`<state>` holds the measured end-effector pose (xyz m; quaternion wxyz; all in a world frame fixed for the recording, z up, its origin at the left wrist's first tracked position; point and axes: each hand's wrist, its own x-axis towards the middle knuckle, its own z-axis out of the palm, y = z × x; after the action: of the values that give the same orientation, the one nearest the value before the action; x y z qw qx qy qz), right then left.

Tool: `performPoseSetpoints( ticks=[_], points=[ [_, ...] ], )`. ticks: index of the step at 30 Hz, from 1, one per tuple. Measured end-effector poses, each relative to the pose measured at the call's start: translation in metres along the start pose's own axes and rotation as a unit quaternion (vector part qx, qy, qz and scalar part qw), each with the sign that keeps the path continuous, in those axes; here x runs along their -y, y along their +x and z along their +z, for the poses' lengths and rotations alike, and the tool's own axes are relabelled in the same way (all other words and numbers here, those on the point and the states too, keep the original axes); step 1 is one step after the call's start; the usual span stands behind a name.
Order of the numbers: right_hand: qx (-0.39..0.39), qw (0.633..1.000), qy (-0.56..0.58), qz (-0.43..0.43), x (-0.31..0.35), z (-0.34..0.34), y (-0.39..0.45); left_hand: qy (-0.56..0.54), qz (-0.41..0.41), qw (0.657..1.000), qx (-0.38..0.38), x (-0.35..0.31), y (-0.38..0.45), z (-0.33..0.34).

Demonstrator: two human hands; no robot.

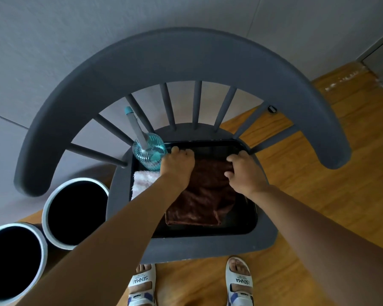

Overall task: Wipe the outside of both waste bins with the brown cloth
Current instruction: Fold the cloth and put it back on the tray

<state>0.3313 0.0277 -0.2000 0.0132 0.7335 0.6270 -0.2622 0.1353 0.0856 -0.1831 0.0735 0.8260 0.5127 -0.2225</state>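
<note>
A brown cloth (202, 199) lies crumpled in a black tray (250, 219) on the seat of a dark grey chair (208, 246). My left hand (177, 165) rests on the cloth's far left corner with fingers curled onto it. My right hand (244, 172) presses the cloth's far right part, fingers bent over it. Two round waste bins with pale rims and dark insides stand on the floor to the left of the chair: one (74, 212) beside the seat, the other (14, 261) nearer me at the frame's left edge.
A teal ribbed spray bottle (149, 153) stands in the tray's far left corner, and a pale pink cloth (142, 182) lies under my left forearm. The chair's curved back (186, 60) arches in front against a grey wall. My sandalled feet (239, 281) stand on wood flooring.
</note>
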Motion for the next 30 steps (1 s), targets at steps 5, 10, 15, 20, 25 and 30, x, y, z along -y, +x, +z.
performPoseSetpoints(
  ticks=[5,10,15,20,25,30],
  points=[
    [-0.076,0.990,0.105,-0.063,-0.006,-0.005,-0.016,-0.047,0.047,0.994,-0.090,0.009,-0.017,-0.004],
    [-0.094,0.960,0.065,-0.254,-0.024,-0.005,-0.078,-0.140,0.194,0.936,-0.260,0.036,-0.086,0.024],
    [-0.033,0.964,0.039,-0.260,-0.039,0.028,-0.117,-0.111,0.249,0.944,-0.186,0.040,-0.133,0.077],
    [-0.078,0.986,0.056,-0.139,-0.025,0.041,-0.102,-0.214,0.089,0.947,-0.224,0.025,-0.127,0.079],
    [0.031,0.997,0.055,-0.045,-0.008,0.042,-0.084,-0.146,0.010,0.985,-0.090,0.015,-0.103,0.066],
    [0.035,0.994,0.099,-0.012,-0.004,0.037,-0.081,-0.177,0.016,0.979,-0.095,0.017,-0.095,0.065]
  ],
)
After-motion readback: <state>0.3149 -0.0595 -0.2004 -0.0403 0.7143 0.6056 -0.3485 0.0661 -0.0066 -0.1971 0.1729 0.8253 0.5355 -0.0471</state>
